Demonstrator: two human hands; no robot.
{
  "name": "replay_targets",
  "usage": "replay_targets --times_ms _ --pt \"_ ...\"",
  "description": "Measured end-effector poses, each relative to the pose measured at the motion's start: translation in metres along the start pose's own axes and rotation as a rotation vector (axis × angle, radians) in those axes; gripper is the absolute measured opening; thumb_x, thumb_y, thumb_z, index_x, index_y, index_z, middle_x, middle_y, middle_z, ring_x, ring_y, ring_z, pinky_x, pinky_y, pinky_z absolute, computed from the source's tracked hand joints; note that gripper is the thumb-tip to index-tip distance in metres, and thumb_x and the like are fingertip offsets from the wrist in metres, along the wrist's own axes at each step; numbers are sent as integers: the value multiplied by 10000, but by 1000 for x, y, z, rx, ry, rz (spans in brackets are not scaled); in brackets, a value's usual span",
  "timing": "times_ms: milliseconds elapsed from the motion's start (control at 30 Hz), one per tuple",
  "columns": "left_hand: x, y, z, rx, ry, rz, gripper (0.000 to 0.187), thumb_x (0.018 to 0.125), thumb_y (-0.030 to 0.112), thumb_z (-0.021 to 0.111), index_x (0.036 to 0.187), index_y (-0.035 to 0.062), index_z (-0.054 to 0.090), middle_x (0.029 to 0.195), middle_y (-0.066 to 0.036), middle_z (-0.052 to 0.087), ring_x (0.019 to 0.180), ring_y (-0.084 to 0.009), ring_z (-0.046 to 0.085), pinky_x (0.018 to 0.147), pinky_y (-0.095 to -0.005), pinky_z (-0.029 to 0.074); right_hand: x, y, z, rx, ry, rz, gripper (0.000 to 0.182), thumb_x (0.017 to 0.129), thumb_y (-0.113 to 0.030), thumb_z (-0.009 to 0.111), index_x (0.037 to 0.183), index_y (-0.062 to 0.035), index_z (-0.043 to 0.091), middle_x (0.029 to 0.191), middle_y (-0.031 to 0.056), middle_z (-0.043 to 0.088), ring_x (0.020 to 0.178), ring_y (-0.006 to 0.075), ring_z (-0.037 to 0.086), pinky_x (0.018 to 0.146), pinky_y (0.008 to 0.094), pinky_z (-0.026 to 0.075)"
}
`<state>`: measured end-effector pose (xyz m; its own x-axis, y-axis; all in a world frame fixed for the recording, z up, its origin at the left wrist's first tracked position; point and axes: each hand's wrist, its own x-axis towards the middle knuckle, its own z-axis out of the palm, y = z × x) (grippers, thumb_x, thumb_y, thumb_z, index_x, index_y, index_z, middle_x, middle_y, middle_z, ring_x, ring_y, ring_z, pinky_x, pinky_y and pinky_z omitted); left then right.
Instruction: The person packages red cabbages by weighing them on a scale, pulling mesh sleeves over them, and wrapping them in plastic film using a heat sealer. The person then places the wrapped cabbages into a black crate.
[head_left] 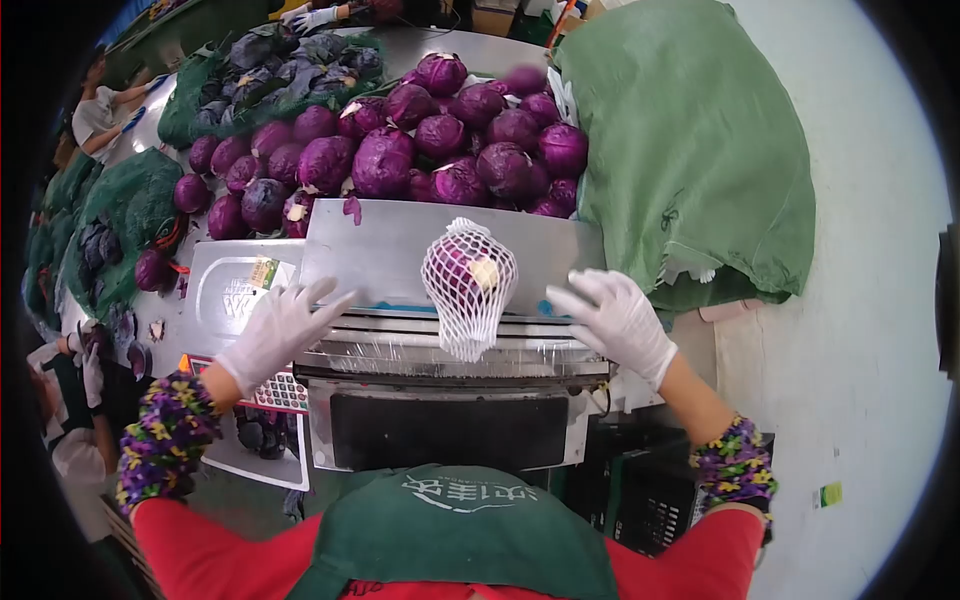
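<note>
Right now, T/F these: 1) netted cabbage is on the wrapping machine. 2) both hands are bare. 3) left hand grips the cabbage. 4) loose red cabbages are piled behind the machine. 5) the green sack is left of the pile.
1. The netted cabbage sits on the wrapping machine. True.
2. Both hands are bare. False: the left hand and right hand wear white gloves.
3. The left hand grips the cabbage. False: it is open, apart from it, to its left.
4. Loose red cabbages are piled behind the machine. True.
5. The big green sack lies left of the pile. False: it lies right.
</note>
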<state>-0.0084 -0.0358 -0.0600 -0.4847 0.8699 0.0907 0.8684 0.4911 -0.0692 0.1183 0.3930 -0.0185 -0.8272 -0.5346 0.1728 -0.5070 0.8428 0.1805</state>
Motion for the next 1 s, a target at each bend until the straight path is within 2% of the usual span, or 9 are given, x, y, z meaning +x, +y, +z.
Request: replay_targets --times_ms 300,367,400,533,600,667,733,867,1000 --pt "28 42 29 -32 115 319 383 868 156 579 1245 221 591 1176 -63 592 780 -194 666 587 -305 522 -22 -24 59 149 -104 -239 73 862 -175 582 923 -134 581 862 39 550 752 167 602 600 291 490" --pt "17 58 19 -1081 -117 -342 192 965 143 522 1112 134 645 1028 -82 664 716 -159 664 580 -272 516 -26 -44 39 1037 -231 485 25 906 -108 580 899 -84 580 830 69 576 663 186 629 605 296 510" --pt "3 61 -21 -1422 -133 -636 192 1010 150 486 1009 34 638 900 -94 693 702 -126 660 601 -251 518 -29 -45 -6 1110 -221 521 51 942 -52 544 897 -36 563 815 88 610 631 168 650 629 272 527" --pt "-6 59 -51 -1243 464 -337 316 1030 264 462 974 -26 572 991 -173 705 877 -229 694 870 -360 521 -10 -26 -52 1316 222 584 27 947 -8 525 944 -9 552 847 69 639 739 119 665 668 250 536" --pt "23 43 -61 -1075 559 -221 378 976 268 571 1195 -36 520 1180 -208 639 1112 -274 627 1019 -404 438 20 -10 -41 1192 538 618 68 950 4 515 1003 -7 557 894 82 665 806 100 664 686 252 539" --pt "69 31 -50 -893 380 -117 1033 668 329 853 1465 -15 293 1530 -196 315 1429 -299 288 1165 -413 215 46 20 6 634 552 339 300 869 99 486 1127 -29 573 1026 165 660 841 245 688 769 289 549" --pt "104 28 -7 -704 205 -58 1215 551 347 904 1518 74 221 1556 -221 230 1429 -350 275 1153 -433 244 63 31 58 347 336 129 516 793 69 511 1290 -72 512 1244 183 559 1005 329 634 827 397 546" --pt "142 40 35 -913 193 27 1111 591 369 890 1496 136 289 1470 -244 363 1364 -353 391 1106 -395 342 79 0 99 946 150 230 729 763 -78 695 1407 -72 355 1335 225 483 1155 368 562 1007 384 447" --pt "141 51 29 -1508 -58 -433 804 852 434 692 1423 -23 359 1262 -181 587 1187 -229 560 994 -320 456 64 3 73 1406 -91 327 764 761 -91 702 1417 0 321 1376 190 471 1253 235 490 1084 337 355"
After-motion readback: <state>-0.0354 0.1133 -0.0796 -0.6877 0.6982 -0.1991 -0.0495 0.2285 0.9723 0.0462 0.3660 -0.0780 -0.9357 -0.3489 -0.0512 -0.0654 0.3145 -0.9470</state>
